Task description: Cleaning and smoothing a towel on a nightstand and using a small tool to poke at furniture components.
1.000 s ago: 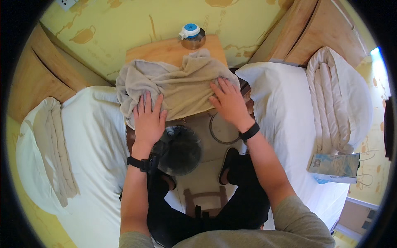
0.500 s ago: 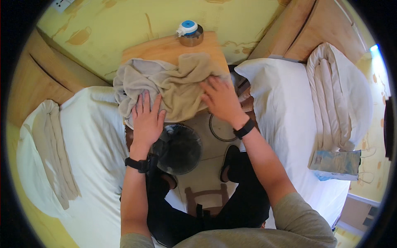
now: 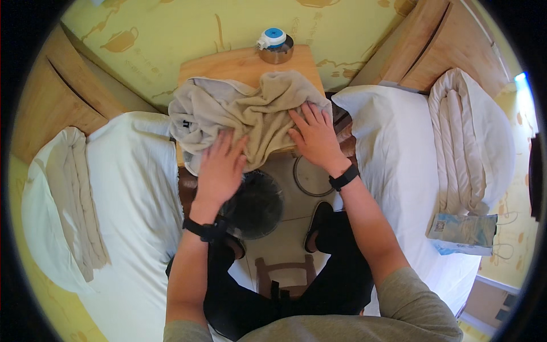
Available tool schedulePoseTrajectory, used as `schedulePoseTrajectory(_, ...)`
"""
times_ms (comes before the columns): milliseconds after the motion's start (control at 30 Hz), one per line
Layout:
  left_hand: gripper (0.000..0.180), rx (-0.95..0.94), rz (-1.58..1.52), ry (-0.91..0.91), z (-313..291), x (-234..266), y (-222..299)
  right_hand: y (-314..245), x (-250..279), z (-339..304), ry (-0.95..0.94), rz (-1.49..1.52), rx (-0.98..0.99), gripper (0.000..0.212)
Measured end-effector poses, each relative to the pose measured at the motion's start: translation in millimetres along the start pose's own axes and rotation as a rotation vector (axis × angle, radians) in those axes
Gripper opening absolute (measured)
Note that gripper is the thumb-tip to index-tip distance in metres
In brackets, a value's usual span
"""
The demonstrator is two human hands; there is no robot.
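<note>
A crumpled beige towel (image 3: 250,108) covers the front of a small wooden table (image 3: 228,64) and hangs over its near edge. My left hand (image 3: 220,168) lies at the towel's lower edge, fingers spread and somewhat blurred, with nothing gripped. On the towel's right part rests my right hand (image 3: 315,135), palm down with fingers stretched out. A small dark mark shows on the towel's left part. Each wrist wears a black band.
Behind the towel stands a metal cup (image 3: 277,55) with a blue-and-white round item (image 3: 274,37). Below the table are a dark bin (image 3: 256,208) and a ring-shaped object (image 3: 307,185). White beds (image 3: 134,188) flank both sides; a paper bag (image 3: 464,232) lies on the right one.
My left hand has slid right and down toward the towel's near edge. The towel's folds have shifted, and a dark mark now shows on its left. My right hand remains on the right part.
</note>
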State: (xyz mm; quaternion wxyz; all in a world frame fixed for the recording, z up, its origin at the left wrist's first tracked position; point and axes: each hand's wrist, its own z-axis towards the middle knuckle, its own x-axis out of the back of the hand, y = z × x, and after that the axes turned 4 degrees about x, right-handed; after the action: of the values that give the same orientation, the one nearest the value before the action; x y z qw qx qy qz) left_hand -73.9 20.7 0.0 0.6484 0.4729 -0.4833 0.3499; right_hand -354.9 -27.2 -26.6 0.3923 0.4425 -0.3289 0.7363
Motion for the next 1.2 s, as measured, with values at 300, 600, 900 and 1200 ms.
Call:
schedulePoseTrajectory(300,0.050,0.110,0.120,0.130,3,-6,-35,2,3,-1,-0.069,0.092,-0.019,0.055)
schedulePoseTrajectory(600,0.045,0.100,0.109,0.127,3,5,-25,1,1,-1,-0.029,0.034,0.005,0.054)
schedulePoseTrajectory(900,0.030,0.063,-0.122,0.051,4,22,-6,4,26,10,-0.073,0.214,-0.066,0.029)
schedulePoseTrajectory(1200,0.044,0.600,-0.239,0.002,12,64,-23,9,56,5,-0.177,0.258,-0.360,0.024)
